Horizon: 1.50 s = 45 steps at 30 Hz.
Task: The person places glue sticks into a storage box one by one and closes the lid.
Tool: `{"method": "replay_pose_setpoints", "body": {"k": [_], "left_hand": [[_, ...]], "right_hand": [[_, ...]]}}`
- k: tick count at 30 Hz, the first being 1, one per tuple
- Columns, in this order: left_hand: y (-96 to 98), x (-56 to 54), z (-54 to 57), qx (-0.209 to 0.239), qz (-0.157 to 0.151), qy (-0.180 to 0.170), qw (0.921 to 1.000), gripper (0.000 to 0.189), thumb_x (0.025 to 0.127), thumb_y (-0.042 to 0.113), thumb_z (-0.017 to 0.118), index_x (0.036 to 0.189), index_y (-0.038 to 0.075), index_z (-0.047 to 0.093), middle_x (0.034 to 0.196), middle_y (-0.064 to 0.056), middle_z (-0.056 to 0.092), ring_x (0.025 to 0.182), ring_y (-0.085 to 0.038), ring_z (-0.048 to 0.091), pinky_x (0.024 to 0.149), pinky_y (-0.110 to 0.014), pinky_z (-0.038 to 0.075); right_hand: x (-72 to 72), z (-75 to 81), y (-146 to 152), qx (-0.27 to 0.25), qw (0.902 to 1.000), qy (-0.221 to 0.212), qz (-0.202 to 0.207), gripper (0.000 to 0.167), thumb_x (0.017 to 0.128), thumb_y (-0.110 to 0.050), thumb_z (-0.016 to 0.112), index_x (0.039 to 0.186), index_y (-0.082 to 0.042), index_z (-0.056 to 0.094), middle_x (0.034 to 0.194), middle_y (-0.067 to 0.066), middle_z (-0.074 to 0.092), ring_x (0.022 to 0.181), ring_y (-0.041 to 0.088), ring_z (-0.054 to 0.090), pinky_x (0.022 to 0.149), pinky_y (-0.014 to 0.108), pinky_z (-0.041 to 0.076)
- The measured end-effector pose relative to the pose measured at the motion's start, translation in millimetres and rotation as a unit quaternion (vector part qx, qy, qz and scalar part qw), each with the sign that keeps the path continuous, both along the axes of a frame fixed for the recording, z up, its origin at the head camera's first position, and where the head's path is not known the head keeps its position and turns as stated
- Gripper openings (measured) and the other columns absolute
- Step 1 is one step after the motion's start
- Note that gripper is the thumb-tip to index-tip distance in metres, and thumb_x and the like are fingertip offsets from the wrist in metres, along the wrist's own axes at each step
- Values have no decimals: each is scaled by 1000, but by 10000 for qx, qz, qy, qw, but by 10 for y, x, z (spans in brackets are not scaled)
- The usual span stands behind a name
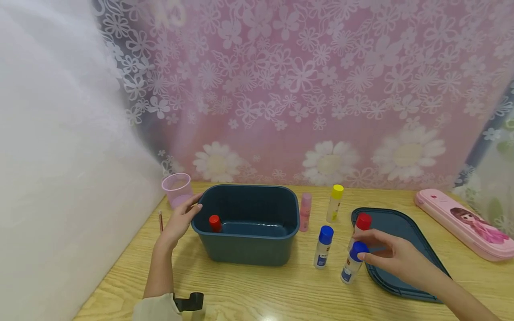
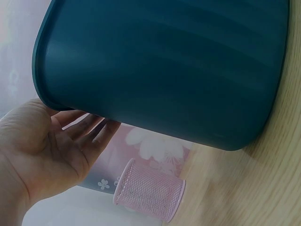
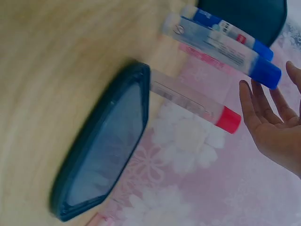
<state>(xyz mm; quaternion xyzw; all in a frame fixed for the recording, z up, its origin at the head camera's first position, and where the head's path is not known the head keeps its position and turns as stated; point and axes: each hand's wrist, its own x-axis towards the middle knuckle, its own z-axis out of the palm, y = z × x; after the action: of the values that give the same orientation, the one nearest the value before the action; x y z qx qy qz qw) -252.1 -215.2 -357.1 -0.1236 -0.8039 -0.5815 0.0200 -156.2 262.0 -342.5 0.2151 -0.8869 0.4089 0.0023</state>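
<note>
My left hand [image 1: 179, 221] holds the left rim of a dark teal bin [image 1: 249, 249], thumb over the edge and fingers along the outer wall. Inside the bin a red cap [image 1: 215, 223] shows; its lower part is hidden. My right hand [image 1: 395, 256] is around the blue cap of a clear glue-stick-like tube [image 3: 221, 47], fingers and thumb apart. A second blue-capped tube [image 1: 322, 247] stands left of it. Just behind my right fingers stands a red-capped tube [image 3: 193, 101]. Farther back are a yellow-capped tube [image 1: 334, 205] and a pink tube [image 1: 305, 211].
A dark teal lid [image 1: 405, 272] lies under and beyond my right hand. At the far right is a pink pencil case [image 1: 462, 223]. A pink mesh cup [image 2: 150, 190] stands behind my left hand, with a pencil [image 1: 161, 221] near it. A floral curtain hangs behind the table.
</note>
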Motion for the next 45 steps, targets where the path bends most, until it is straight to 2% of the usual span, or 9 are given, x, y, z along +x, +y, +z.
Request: {"method": "replay_pose_setpoints", "body": {"k": [2, 9, 14, 18, 25, 29, 33, 37, 45], "left_hand": [[4, -4, 2, -34, -11, 19, 10000, 48, 99, 19, 44, 142, 1, 32, 145, -19, 25, 127, -37, 30, 102, -51, 23], [4, -8, 11, -5, -15, 71, 10000, 47, 99, 18, 44, 141, 0, 33, 145, -19, 26, 128, -37, 29, 102, -52, 22], [1, 1, 8, -14, 10, 35, 10000, 47, 99, 17, 44, 141, 1, 33, 144, -19, 27, 128, -36, 29, 103, -51, 22], [-2, 4, -12, 14, -17, 1, 10000, 47, 99, 17, 44, 141, 1, 33, 145, -18, 27, 128, -36, 29, 103, -50, 21], [-11, -5, -23, -50, 19, 19, 10000, 48, 98, 19, 45, 141, 1, 33, 145, -18, 27, 129, -36, 27, 103, -51, 22], [-13, -12, -17, -50, 58, 17, 10000, 48, 98, 20, 45, 141, 2, 34, 144, -17, 28, 128, -36, 29, 103, -51, 22], [-21, -19, -19, -17, 57, -11, 10000, 48, 98, 21, 45, 141, 3, 34, 144, -17, 29, 127, -35, 30, 103, -51, 23], [-19, -21, -20, -16, 41, -43, 10000, 48, 98, 21, 45, 141, 3, 33, 144, -16, 28, 127, -35, 30, 102, -51, 23], [-7, 10, 15, -2, 3, -93, 10000, 48, 99, 20, 44, 142, 2, 32, 145, -17, 27, 128, -35, 28, 103, -50, 22]], "right_hand": [[25, -64, -4, -115, 9998, -106, -103, 41, 88, -21, 63, 124, -3, 52, 113, 14, 56, 92, 2, 57, 69, 24, 51], [65, -199, -69, -353, 9967, 58, -735, 42, 87, -20, 64, 125, -6, 53, 116, 13, 56, 92, 1, 57, 70, 23, 50], [72, -216, -93, -298, 9951, 9, -945, 43, 87, -21, 64, 126, -7, 53, 117, 12, 57, 93, 0, 56, 69, 22, 50], [84, -185, -107, -218, 9951, -27, -961, 43, 88, -22, 63, 127, -7, 54, 118, 15, 57, 92, 6, 59, 69, 23, 51], [136, -4, -133, -281, 9954, -72, -912, 45, 90, -24, 61, 130, -7, 51, 116, 15, 58, 86, 11, 63, 68, 27, 52], [131, 130, -137, -237, 9956, 344, -833, 42, 91, -18, 60, 130, -7, 51, 115, 13, 59, 85, 8, 63, 67, 24, 51], [130, 273, -180, -300, 9936, 847, -689, 40, 90, -11, 60, 129, -8, 53, 114, -2, 59, 87, 7, 62, 67, 23, 51], [122, 410, -236, -358, 9918, 1077, -592, 39, 90, -9, 60, 129, -8, 53, 111, -16, 57, 89, 6, 61, 67, 22, 51], [57, 720, -429, -442, 9932, 968, -473, 41, 92, -12, 57, 132, -8, 50, 112, 9, 57, 90, 4, 60, 68, 23, 51]]}}
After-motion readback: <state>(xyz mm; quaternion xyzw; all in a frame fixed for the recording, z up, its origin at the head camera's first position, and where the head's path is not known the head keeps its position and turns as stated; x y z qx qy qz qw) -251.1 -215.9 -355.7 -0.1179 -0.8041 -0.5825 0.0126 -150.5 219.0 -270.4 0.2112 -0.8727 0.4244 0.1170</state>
